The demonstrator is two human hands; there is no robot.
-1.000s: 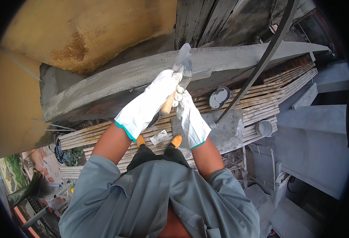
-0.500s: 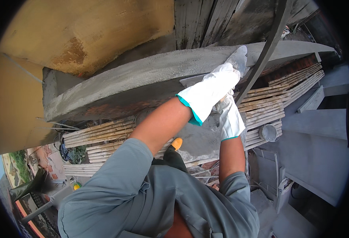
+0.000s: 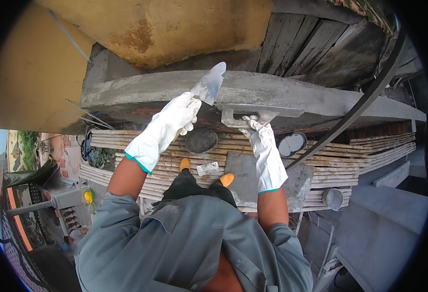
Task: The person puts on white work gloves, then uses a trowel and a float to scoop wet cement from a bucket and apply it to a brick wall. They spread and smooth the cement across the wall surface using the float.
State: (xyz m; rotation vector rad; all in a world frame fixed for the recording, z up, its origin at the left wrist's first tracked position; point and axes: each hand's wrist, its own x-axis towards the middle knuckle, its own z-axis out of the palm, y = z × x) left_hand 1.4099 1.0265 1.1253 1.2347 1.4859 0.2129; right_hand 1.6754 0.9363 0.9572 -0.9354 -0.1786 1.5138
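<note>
My left hand (image 3: pixel 174 117), in a white glove with a green cuff, is closed round the handle of a pointing trowel (image 3: pixel 210 85). The trowel's grey-smeared blade points up and right, over the top of the curved wall ledge (image 3: pixel 141 87) of wet-looking cement. To its right, my gloved right hand (image 3: pixel 260 138) grips a plastering float (image 3: pixel 232 118) by its handle. The float's long flat plate lies along the near edge of the ledge; whether it touches the cement I cannot tell.
I stand on a bamboo-pole platform (image 3: pixel 170 142). A bucket of mortar (image 3: pixel 200 140), a second bucket (image 3: pixel 291 144), a third bucket (image 3: pixel 332 198), a pale block (image 3: pixel 207 168) and a cement-covered board (image 3: pixel 296 182) are on it. A slanting post (image 3: pixel 364 104) crosses at right.
My hands have come apart: the left has swung left with the trowel, and the right now shows the float at the ledge's near edge. The whole view has shifted too.
</note>
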